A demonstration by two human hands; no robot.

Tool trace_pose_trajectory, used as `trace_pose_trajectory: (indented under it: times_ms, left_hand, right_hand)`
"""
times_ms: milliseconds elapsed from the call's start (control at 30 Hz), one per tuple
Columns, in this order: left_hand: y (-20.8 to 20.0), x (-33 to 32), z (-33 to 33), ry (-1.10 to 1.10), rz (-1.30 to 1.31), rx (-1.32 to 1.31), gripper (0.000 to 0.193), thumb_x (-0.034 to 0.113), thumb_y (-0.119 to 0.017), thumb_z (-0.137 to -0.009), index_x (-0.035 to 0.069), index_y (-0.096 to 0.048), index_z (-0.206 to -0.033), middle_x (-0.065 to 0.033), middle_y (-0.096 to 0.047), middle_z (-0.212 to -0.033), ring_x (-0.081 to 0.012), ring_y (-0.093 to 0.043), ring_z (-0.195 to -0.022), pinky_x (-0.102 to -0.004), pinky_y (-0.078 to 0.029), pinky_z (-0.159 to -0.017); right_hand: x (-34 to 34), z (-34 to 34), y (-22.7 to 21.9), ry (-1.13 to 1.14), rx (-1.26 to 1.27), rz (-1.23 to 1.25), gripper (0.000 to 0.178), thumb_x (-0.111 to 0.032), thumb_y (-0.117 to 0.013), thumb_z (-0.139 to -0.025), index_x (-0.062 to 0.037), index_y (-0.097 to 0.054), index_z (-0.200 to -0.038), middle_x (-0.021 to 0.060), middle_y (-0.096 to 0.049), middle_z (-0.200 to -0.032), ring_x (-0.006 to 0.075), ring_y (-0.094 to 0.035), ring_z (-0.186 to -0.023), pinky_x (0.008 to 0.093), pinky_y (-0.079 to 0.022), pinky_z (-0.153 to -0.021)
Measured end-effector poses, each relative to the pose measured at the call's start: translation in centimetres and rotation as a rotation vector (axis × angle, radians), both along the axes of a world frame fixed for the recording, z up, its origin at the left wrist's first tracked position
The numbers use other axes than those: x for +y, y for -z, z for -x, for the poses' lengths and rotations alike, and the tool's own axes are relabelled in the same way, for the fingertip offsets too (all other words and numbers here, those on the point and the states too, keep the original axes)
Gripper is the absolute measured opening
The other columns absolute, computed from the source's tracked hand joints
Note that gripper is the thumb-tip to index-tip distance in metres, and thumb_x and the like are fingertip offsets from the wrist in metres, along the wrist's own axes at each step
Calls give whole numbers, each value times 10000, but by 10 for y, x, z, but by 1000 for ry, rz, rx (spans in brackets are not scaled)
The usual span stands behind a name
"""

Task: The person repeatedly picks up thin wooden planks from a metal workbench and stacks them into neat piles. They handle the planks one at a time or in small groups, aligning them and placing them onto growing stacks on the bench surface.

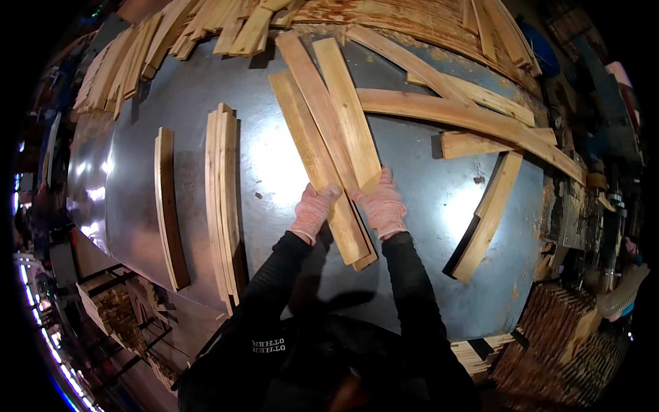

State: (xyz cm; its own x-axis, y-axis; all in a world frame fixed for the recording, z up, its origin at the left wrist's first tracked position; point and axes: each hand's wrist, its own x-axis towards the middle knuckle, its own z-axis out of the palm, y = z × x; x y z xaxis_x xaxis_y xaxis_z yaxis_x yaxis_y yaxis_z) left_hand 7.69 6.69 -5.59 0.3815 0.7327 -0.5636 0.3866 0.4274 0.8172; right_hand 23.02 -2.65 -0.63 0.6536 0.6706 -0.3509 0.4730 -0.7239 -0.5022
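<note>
Both my hands wear pinkish work gloves and hold wooden boards over a grey metal table (274,226). My left hand (314,211) is closed on the edge of a pale wooden board (295,123), its thumb lying on the top face. Beside that board runs a longer wooden board (312,96), partly beneath it at the near end. My right hand (381,204) is closed round the near end of a shorter, wider wooden board (347,110), which slants away to the far side. Its fingers also lie against the longer board; whether they grip it I cannot tell.
To the left lie a narrow board (165,206) and a small stack of boards (220,199). Crossed boards (467,120) cover the far right, with a leaning board (491,216) nearer me. Piled slats (192,24) line the far edge. Stacked wood (549,336) stands at the lower right.
</note>
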Motion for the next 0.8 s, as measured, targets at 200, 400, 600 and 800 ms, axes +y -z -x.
trace_pose_trajectory:
  times_ms: [200,400,600,800]
  left_hand:
    - [41,11,62,-413,456,-288,644,446,-727,-896,5,-521,-1318,-103,-636,-1146,-249,-608,-1092,-412,-522,-955]
    - [-31,8,41,-162,114,-70,708,406,-742,-873,-36,-485,-1362,-148,-641,-1201,-240,-622,-1045,-348,-500,-933]
    - [-23,24,117,-143,57,-172,622,362,-729,-902,-12,-500,-1344,-106,-652,-1157,-192,-612,-1045,-345,-511,-898]
    - [-19,14,137,-138,-38,-129,603,340,-745,-890,-6,-515,-1327,-99,-654,-1160,-171,-606,-1039,-343,-509,-889]
  right_hand:
    - [32,58,-100,-1087,21,196,478,-342,-588,-896,-89,-564,-1300,110,-667,-1089,319,-658,-961,425,-546,-785]
    - [122,-121,-26,-674,-653,-50,819,-361,-760,-731,-82,-449,-1435,165,-508,-1414,349,-483,-1290,490,-360,-1111]
    - [123,-108,8,-660,-354,113,617,-321,-535,-957,-105,-352,-1506,189,-589,-1322,377,-597,-1177,476,-505,-956]
    - [168,90,11,-515,-25,122,866,-512,-654,-864,-34,-353,-1520,206,-617,-1311,329,-604,-1201,416,-469,-1017]
